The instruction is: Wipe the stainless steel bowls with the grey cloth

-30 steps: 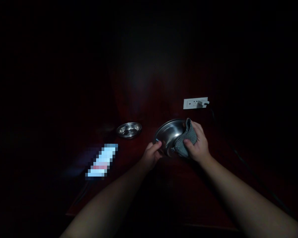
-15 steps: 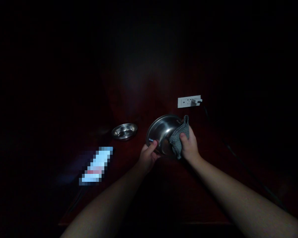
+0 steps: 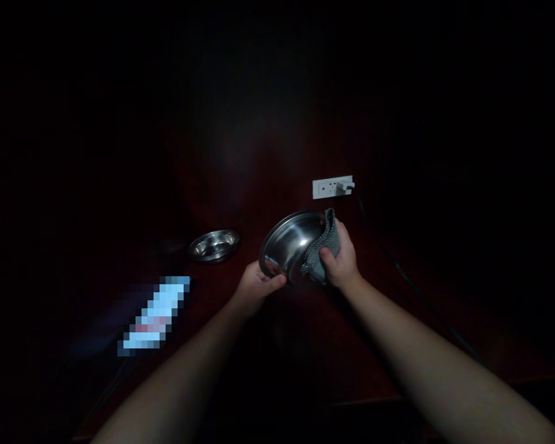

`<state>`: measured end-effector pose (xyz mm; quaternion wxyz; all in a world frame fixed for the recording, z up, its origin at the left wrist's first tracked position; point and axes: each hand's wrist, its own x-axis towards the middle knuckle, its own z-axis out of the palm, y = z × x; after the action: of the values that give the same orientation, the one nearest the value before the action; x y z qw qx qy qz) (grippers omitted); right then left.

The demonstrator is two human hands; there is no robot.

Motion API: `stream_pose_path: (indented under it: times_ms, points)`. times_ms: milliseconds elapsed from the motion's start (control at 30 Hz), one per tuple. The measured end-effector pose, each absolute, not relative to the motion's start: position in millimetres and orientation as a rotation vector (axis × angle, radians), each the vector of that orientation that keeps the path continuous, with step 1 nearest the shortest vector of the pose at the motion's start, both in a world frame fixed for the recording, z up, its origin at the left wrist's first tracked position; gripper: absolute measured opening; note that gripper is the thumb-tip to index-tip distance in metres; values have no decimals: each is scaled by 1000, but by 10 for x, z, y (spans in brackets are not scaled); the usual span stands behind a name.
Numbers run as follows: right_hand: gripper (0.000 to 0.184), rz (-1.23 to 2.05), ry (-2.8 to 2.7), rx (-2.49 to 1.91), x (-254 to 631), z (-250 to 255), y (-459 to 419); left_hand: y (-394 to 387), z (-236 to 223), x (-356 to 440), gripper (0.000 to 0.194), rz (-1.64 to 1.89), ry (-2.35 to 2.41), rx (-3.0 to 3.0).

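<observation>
Gripping the steel bowl (image 3: 289, 240), tilted, in my left hand (image 3: 251, 291), below-left of the wall socket (image 3: 322, 188); right hand (image 3: 345, 262) presses gray cloth (image 3: 321, 253) to it. Left thumb's shifted down to the bowl's lower edge. Steel dish (image 3: 214, 246) sits farther left of the socket.

Both forearms are reaching forward from the lower edge, converging toward centre. Left hand (image 3: 255, 288) is gripping, thumb extended inward, fingers partly hidden. Right hand (image 3: 340, 258) is clasping, thumb lying across the front, fingers curling behind.
</observation>
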<state>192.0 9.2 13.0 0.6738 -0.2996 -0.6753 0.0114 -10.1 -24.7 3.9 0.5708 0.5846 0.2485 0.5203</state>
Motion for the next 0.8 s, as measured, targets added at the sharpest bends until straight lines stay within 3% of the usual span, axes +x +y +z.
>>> stream_pose_path:
  times_ms: [333, 633, 800]
  points:
    - [76, 4, -1625, -737, 1877, 189, 6, -257, 15, -5, 29, 1301, 509, 772]
    - [45, 242, -1470, -698, 1837, 144, 75, -238, 28, -25, 22, 1331, 595, 754]
    - [38, 266, -1427, -716, 1844, 137, 91, -235, 11, -10, 22, 1364, 605, 720]
